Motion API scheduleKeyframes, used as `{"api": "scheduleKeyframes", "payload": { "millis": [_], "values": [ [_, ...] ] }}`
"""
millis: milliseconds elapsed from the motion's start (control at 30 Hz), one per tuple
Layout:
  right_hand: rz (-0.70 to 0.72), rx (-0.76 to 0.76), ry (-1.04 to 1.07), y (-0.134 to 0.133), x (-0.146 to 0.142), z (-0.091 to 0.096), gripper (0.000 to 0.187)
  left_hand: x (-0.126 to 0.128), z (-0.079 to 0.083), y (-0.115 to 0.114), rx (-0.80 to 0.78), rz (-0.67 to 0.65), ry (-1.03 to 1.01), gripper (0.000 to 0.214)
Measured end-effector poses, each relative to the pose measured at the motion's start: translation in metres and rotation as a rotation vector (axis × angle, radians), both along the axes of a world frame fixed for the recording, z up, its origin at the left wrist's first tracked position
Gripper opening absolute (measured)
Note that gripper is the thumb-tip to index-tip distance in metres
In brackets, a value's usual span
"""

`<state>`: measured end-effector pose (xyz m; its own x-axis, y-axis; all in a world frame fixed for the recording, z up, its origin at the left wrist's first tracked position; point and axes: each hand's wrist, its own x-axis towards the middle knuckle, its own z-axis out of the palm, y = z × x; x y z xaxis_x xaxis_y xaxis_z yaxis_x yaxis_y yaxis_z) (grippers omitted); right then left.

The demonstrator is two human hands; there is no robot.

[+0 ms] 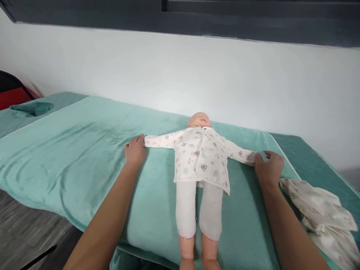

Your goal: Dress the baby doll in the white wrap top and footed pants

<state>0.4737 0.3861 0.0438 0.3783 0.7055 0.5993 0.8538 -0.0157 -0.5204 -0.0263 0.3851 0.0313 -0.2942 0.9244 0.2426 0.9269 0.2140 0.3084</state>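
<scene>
A baby doll (199,119) lies on its back, wearing a white long-sleeved baby shirt (201,157) with small printed figures. Both sleeves are stretched out sideways, and the front lies closed over the chest. My left hand (135,152) is closed at the cuff of the sleeve on the left, fingers curled round its end. At the other cuff, my right hand (269,168) has its thumb against the fabric; its index finger is bent and stands a little apart, and the lower fingers are partly hidden. White coverings (186,210) wrap the doll's legs, leaving the lower legs bare.
A light green plush sheet (84,150) covers the bed under the doll. Crumpled printed baby clothing (320,213) lies beside my right forearm. A dark green cloth (32,108) rests at the far left, near a red and black object (14,93). Behind rises a white wall (140,67).
</scene>
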Motion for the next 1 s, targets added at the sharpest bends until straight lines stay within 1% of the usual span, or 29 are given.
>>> {"api": "scheduleKeyframes", "payload": {
  "millis": [67,100,167,200,233,267,333,400,467,567,633,733,767,833,933,1000],
  "values": [
    [0.001,0.101,-0.016,-0.011,-0.026,0.007,0.037,0.001,0.001,-0.002,0.011,-0.004,-0.008,0.063],
    [0.071,0.108,-0.006,-0.019,-0.043,0.011,0.035,0.002,0.001,-0.004,0.018,-0.013,-0.010,0.065],
    [0.281,0.103,0.060,-0.038,-0.083,0.019,0.029,0.003,0.001,-0.007,0.048,-0.034,-0.009,0.065],
    [0.390,0.103,0.072,-0.049,-0.102,0.022,0.025,0.003,0.002,-0.008,0.074,-0.040,-0.006,0.065],
    [0.527,0.096,0.047,-0.059,-0.119,0.026,0.021,0.004,0.002,-0.009,0.106,-0.045,-0.003,0.064],
    [0.664,0.086,-0.002,-0.068,-0.133,0.028,0.022,0.005,0.001,-0.011,0.142,-0.050,0.000,0.062],
    [0.791,0.075,-0.109,-0.081,-0.148,0.033,0.030,0.008,0.001,-0.012,0.212,-0.077,-0.002,0.057],
    [0.853,0.037,-0.190,-0.086,-0.149,0.038,0.040,0.010,0.001,-0.013,0.265,-0.128,-0.019,0.052],
    [0.895,-0.015,-0.242,-0.087,-0.143,0.042,0.048,0.012,0.000,-0.012,0.301,-0.175,-0.041,0.048],
    [0.907,-0.033,-0.337,-0.086,-0.138,0.048,0.054,0.013,-0.001,-0.009,0.327,-0.203,-0.057,0.044],
    [0.867,0.006,-0.426,-0.089,-0.143,0.050,0.049,0.012,-0.002,-0.007,0.336,-0.210,-0.063,0.042],
    [0.801,0.062,-0.527,-0.097,-0.154,0.051,0.033,0.011,-0.004,-0.005,0.363,-0.234,-0.078,0.041],
    [0.806,0.070,-0.530,-0.099,-0.157,0.051,0.026,0.010,-0.004,-0.005,0.372,-0.240,-0.082,0.040],
    [0.869,0.077,-0.476,-0.102,-0.159,0.052,0.019,0.010,-0.005,-0.004,0.377,-0.240,-0.090,0.039],
    [1.009,0.057,-0.332,-0.102,-0.155,0.054,0.019,0.009,-0.005,-0.004,0.369,-0.230,-0.101,0.039],
    [1.062,0.024,-0.260,-0.102,-0.149,0.056,0.020,0.009,-0.006,-0.005,0.376,-0.235,-0.108,0.038]
  ]
}}
